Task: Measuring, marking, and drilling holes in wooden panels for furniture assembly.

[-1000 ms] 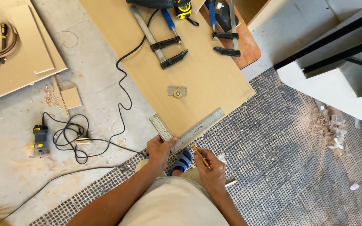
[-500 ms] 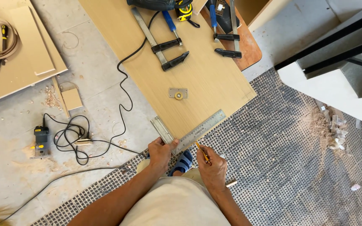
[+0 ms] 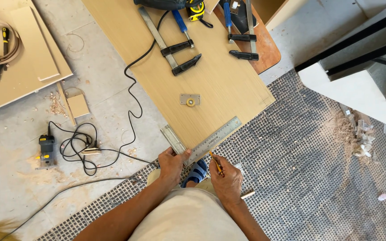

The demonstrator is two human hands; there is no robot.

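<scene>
Held flat under the left hand (image 3: 171, 164) is a steel try square (image 3: 204, 143), the grip closed on its corner; the right hand (image 3: 227, 178) is closed around a pencil (image 3: 216, 162), tip against the blade's near edge. The square lies at the near end of a long wooden board (image 3: 202, 76), on the floor (image 3: 108, 89). Its ruled blade runs along the board's near edge, pointing away to the right; its shorter stock points away to the left. Beyond it on the board are bar clamps (image 3: 175, 44) and a small metal plate (image 3: 190, 99). A grid mat (image 3: 300, 169) lies to the right, a coiled black cable (image 3: 79, 145) to the left. A blue sandal (image 3: 196, 172) is partly hidden between the hands.
</scene>
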